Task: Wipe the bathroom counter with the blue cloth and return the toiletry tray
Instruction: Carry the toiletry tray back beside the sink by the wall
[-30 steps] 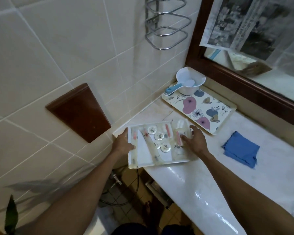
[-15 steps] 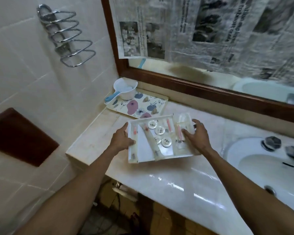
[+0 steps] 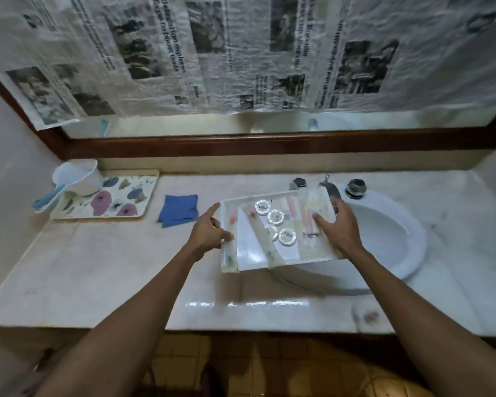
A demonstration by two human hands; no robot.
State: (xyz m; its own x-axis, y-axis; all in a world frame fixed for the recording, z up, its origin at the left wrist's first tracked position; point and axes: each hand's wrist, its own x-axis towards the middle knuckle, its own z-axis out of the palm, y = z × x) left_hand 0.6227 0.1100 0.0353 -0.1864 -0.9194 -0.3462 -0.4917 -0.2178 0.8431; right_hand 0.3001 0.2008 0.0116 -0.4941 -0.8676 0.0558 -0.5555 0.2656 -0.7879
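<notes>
A white toiletry tray (image 3: 252,253) with several round soaps, tubes and wrapped items hangs above the marble counter (image 3: 103,270), partly over the left rim of the sink (image 3: 395,233). My left hand (image 3: 209,233) grips the tray's left edge, thumb inside, index finger stretched along the rim. My right hand (image 3: 338,227) grips the right edge, fingers lying over the wrapped items. A folded blue cloth (image 3: 179,210) lies on the counter just left of the tray, apart from both hands.
A floral tray (image 3: 126,202) with a white scoop (image 3: 78,179) sits at the counter's back left. Tap fittings (image 3: 355,187) stand behind the sink. Newspaper (image 3: 241,53) covers the mirror above. Tiled floor lies below the front edge.
Both hands have carried the toiletry tray rightward from the counter's left end to the sink's left rim. The view has swung right, and the blue cloth now lies left of the tray.
</notes>
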